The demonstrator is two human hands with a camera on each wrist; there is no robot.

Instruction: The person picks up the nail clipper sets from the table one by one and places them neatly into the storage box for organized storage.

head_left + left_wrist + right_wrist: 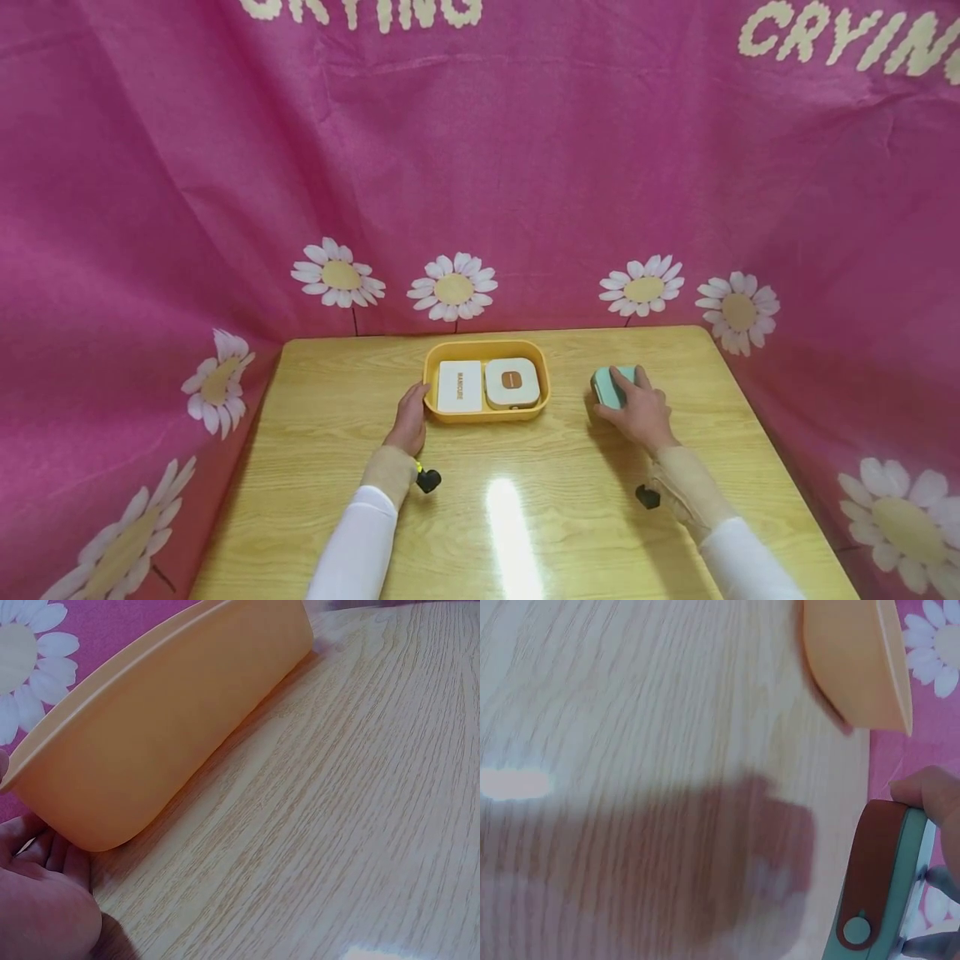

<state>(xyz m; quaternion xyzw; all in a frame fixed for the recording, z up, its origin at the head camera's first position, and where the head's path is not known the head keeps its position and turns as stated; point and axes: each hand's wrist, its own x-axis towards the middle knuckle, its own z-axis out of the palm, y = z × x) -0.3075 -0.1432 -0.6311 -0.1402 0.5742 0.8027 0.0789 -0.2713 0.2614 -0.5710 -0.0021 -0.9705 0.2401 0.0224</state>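
Observation:
A yellow tray sits toward the back of the table, and in it lie a white box lettered "MANICURE" and a white rounded case with a brown label. My left hand grips the tray's left end, thumb at the rim and fingers low against the outer wall in the left wrist view. To the right of the tray, my right hand holds a mint-green case. The right wrist view shows its brown strap with a round green snap. The case appears raised, its shadow falling on the wood.
The wooden table has rounded back corners and a bright light reflection near the front. A pink curtain with daisies hangs behind it and along both sides.

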